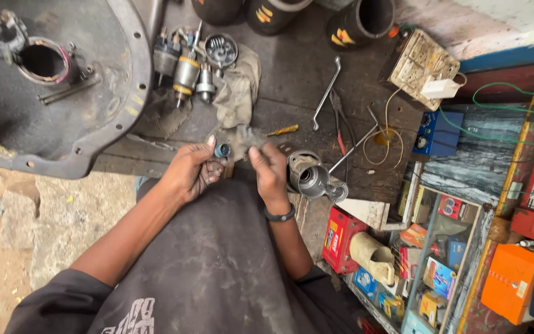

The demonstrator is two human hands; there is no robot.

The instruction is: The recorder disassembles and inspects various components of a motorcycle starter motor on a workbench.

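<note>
Over the workbench, head view: a person sits with both hands raised just above the bench edge.
Left hand (pixel 191 170): fingers curled, pinching a small round blue-centred part (pixel 222 150) at the fingertips.
Right hand (pixel 269 168): closed on a grey rag (pixel 246 140), pressed against the same small part.
Stage, as I judge it: the part looks midway through being wiped; nothing seems fitted back together yet.
Already apart: an armature (pixel 187 72), a small gear piece (pixel 205 86) and a round end cap (pixel 221 49) lie on a cloth (pixel 239 86) further back.
Waiting nearby: a metal motor housing (pixel 310 176) sits just right of the right hand.
Tools lying loose: a yellow-handled screwdriver (pixel 282 130), red-handled pliers (pixel 339 120) and a bent wrench (pixel 327 93).
Left of bench: a large dark metal casing (pixel 94 111).
</note>
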